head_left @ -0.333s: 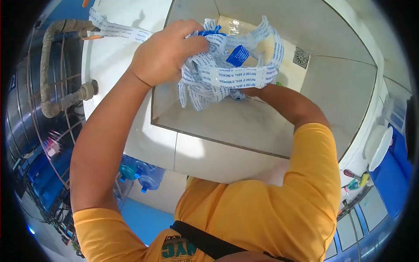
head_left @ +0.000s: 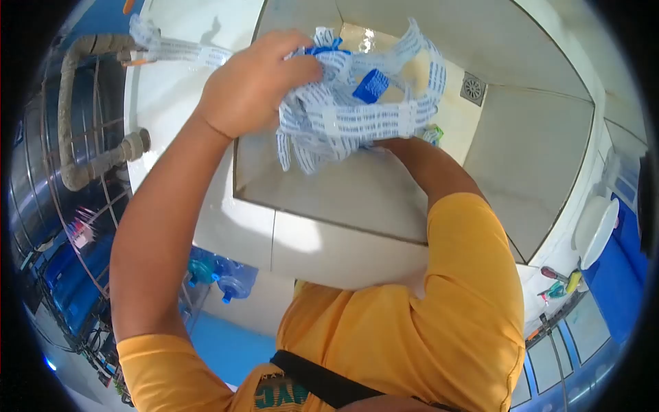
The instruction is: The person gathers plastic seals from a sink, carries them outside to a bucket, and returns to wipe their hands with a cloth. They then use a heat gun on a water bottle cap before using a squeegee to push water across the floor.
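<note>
A bundle of clear plastic seal strips with blue print (head_left: pixel 364 122) hangs over the tiled basin (head_left: pixel 329 206). My left hand (head_left: pixel 264 79) is closed round the bundle's upper left part, beside a blue tie (head_left: pixel 326 48). One strip (head_left: pixel 182 51) trails leftward past this hand over the white ledge. A solid blue piece (head_left: pixel 372 86) sits among the strips. My right forearm reaches into the basin under the bundle, and my right hand is hidden behind the strips.
A drain (head_left: pixel 473 88) lies in the basin floor, with a small green item (head_left: pixel 433 134) near my right forearm. Pipes (head_left: pixel 68 117) and a wire rack stand at left. Blue bottles (head_left: pixel 233 285) are below the ledge. A white dish (head_left: pixel 596 233) is at right.
My right arm has moved left, further beneath the bundle. My left hand and the strips have shifted slightly left. More of the green item shows.
</note>
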A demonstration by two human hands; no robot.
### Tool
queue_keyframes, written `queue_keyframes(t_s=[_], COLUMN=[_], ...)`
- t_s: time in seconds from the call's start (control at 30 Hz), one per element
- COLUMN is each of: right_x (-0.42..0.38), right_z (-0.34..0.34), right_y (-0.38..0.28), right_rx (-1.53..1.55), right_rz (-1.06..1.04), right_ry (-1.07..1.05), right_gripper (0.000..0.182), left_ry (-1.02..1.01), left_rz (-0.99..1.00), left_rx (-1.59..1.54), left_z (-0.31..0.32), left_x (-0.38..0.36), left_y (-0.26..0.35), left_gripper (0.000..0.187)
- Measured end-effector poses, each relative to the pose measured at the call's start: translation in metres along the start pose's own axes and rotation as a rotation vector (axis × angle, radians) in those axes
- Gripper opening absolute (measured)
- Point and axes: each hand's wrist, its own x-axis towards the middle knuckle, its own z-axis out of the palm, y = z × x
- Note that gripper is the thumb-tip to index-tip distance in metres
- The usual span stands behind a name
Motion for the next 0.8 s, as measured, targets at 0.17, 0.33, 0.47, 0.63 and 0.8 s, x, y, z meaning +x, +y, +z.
queue_keyframes(t_s=[0.17, 0.33, 0.47, 0.63, 0.8], right_x=[-0.031, -0.130, -0.140, -0.104, -0.093], right_z=[0.000, -0.046, -0.024, -0.001, 0.019], right_y=[0.000, 0.025, 0.065, 0.071, 0.078], right_rx=[-0.058, 0.071, -0.232, -0.198, -0.248], right_rz=[-0.094, 0.149, 0.111, 0.146, 0.165], right_ry=[0.032, -0.107, 0.042, -0.026, -0.062], right_gripper=[0.037, 0.060, 0.052, 0.036, 0.027], left_ry=[0.035, 0.036, 0.040, 0.056, 0.039], left_rz=[0.036, 0.037, 0.023, 0.083, 0.060], left_rx=[-0.020, -0.001, 0.035, 0.073, 0.061], left_z=[0.002, -0.001, 0.003, 0.005, 0.006], left_x=[-0.001, 0.001, 0.001, 0.002, 0.001], left_y=[0.001, 0.004, 0.003, 0.001, 0.003], left_gripper=[0.032, 0.031, 0.031, 0.030, 0.030])
